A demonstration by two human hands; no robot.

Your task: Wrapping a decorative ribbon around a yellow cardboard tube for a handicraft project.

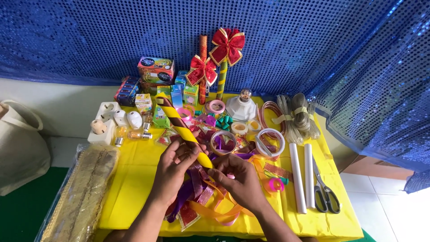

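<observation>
Holding the yellow stick (184,131) with my left hand (172,166), I have its near end clenched in that grip, the fingers wrapped round it just above the ribbon pile (201,197). A dark band spirals round the stick, which slants from the near middle of the worktop (134,179) up toward the far left, its far end reaching the small boxes (154,76).

My right hand (239,179) sits just right of the left one, fingertips pinched at the stick's near tip; whether that grip has the tip itself or a strip of ribbon I cannot tell. Purple, orange and gold ribbons lie tangled under both hands and spill over the near edge of the yellow cloth.

Just beyond the hands lie tape rolls (224,142), one clear ring (270,142) to the right. Two white rods (298,179) lie side by side on the right, and scissors (324,192) rest just right of them, handles near. Coiled clear cord (298,116) sits at the far right. Two sticks topped with red bows (227,45) stand upright at the far middle against the blue sequin curtain (313,45). Bulbs and white sockets (107,121) sit at the far left, and a gold trim roll (83,188) lies along the near left edge. A cloth bag (20,148) stands on the floor further left.
</observation>
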